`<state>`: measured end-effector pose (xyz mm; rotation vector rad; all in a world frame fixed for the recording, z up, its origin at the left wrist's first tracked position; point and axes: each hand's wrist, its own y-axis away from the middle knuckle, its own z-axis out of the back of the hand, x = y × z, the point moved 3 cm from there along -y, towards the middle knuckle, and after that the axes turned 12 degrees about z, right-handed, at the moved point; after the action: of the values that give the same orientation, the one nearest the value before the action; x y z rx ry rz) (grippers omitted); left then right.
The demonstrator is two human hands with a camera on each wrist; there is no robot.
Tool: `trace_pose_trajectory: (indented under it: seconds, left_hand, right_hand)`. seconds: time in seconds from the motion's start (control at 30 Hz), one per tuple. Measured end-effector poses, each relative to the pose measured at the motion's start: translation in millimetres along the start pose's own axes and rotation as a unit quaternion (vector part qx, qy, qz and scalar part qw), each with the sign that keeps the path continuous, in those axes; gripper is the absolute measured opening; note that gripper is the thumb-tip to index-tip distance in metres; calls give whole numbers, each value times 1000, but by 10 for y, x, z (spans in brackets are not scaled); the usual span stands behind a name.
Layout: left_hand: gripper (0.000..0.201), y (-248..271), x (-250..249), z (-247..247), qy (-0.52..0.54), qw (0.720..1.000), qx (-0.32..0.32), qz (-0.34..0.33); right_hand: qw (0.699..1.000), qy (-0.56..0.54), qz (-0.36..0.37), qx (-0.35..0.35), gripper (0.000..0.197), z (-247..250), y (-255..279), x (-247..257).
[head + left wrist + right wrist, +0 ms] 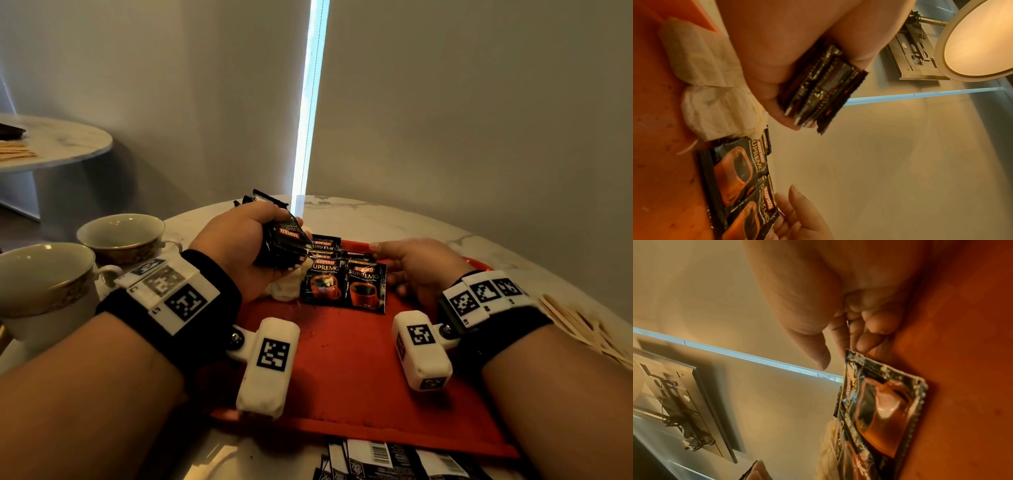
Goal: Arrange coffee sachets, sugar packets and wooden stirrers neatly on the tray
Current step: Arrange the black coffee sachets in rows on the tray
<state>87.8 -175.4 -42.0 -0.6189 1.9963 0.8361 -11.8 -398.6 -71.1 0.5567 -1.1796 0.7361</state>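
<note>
- Red tray [342,370]: two coffee sachets [342,284] lie face up just beyond the right hand [416,263], whose loosely bent fingers [865,344] touch one corner.
- Left hand [239,246]: fingers curled round a sachet stack [818,91], its edges clear only from the left wrist.
- Wooden stirrers [582,329]: cut off behind the right wrist.

Both forearms are bare; no sleeves are visible. Each wrist carries a black fabric wristband [219,274] fitted with a row of white rectangular plates printed with black square fiducial markers. A white rounded camera housing [270,363], also marker-printed, attaches to each band by a white bracket fixed with a silver screw [235,337].
</note>
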Motion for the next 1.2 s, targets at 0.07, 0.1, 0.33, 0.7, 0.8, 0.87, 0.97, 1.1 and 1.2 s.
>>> trace_pose_trajectory:
  seconds: [0.07,0.1,0.33,0.7,0.8,0.87,0.97,1.1,1.2]
  left_hand:
    - [22,-3,0,7,-7,1000,-8,1]
    - [23,-6,0,12,-9,1000,-10,2]
    - [21,-18,-6,35,-2,1000,-12,8]
    - [24,-6,4,16,6,1000,-6,12]
    - [24,-3,5,28,7,1000,-9,16]
    - [25,-4,6,25,8,1000,-7,17]
    - [21,8,5,-4,7,1000,14,17]
    - [24,27,5,-49,16,998,60,24]
    - [34,32,9,-56,14,995,95,42]
  right_hand:
    - [1000,8,9,-24,35,29,9,46]
    - [999,11,18,-42,33,58,17,85]
    - [989,66,-42,128,43,29,237,354]
    - [983,95,-46,148,37,-155,295,319]
    - [984,100,-36,144,37,-173,306,321]
    - [985,100,-27,139,36,-163,305,334]
    - [986,106,-6,131,34,-141,292,363]
    - [986,62,97,117,16,-137,288,460]
    - [965,10,217,145,12,-159,340,590]
